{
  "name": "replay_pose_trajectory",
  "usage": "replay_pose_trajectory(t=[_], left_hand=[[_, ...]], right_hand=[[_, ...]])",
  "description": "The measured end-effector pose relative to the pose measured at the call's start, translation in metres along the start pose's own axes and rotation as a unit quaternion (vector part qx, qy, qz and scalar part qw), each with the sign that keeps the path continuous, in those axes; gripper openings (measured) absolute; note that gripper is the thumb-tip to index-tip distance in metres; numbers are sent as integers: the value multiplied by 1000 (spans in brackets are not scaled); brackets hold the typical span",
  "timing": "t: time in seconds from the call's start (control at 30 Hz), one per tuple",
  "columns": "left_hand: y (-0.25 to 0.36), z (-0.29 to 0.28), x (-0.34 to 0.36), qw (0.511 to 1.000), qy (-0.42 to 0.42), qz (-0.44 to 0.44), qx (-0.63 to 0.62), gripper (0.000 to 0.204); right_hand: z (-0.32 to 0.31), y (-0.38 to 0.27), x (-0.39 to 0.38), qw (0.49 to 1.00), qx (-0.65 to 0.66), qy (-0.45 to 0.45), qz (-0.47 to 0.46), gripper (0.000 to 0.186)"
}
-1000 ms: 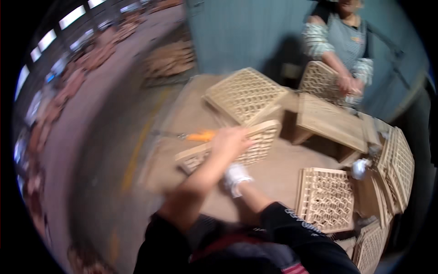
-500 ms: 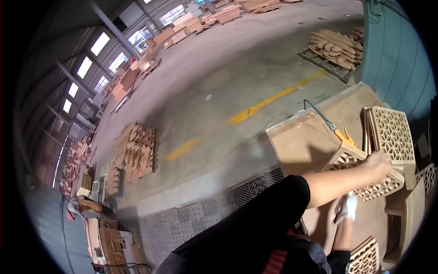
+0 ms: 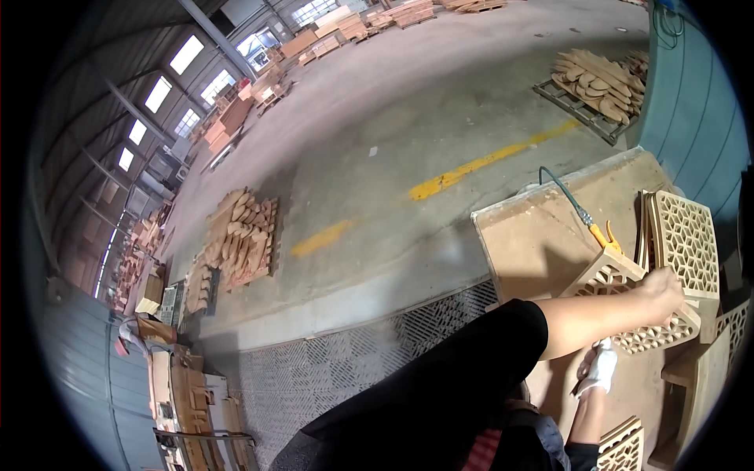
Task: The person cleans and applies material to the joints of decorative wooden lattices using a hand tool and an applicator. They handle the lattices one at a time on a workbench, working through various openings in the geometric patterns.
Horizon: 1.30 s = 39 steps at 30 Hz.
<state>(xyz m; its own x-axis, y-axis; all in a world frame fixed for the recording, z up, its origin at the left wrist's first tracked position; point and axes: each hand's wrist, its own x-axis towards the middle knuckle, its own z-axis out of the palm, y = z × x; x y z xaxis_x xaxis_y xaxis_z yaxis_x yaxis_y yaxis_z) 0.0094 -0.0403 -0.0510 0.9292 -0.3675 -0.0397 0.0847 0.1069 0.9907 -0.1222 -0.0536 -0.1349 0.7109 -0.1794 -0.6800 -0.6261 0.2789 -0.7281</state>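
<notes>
Latticed wooden panel (image 3: 658,337) at 2 hands (image 3: 661,294), 1 white-gloved

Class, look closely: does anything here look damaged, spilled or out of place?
Yes: the yellow line on the floor looks worn, with patchy edges and a gap. Also oddly, the right hand wears a white glove while the left hand is bare. I see no spill.

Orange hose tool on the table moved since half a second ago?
No. The orange hose tool keeps its place against the back edge of the table; the whole view shifted.
</notes>
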Motion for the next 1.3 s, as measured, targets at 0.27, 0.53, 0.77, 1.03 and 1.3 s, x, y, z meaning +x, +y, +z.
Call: replay_pose_trajectory(t=[0.27,0.53,0.77,1.03,1.3], left_hand=[[-3,-2,-5,986,-8,90,137,25],[-3,9,3,982,17,13,-187,5],[-116,-8,65,970,148,193,27,15],[-86,33,67,998,34,0,-43,60],[-69,43,75,979,100,76,158,21]], right_hand=[[8,-5,20,999,26,9,20,35],[-5,1,3,1000,8,-9,11,31],[-5,28,2,987,-125,-88,-58,44],[-14,-2,-10,993,-96,-17,-72,43],[-28,-3,11,995,-92,-38,-22,39]])
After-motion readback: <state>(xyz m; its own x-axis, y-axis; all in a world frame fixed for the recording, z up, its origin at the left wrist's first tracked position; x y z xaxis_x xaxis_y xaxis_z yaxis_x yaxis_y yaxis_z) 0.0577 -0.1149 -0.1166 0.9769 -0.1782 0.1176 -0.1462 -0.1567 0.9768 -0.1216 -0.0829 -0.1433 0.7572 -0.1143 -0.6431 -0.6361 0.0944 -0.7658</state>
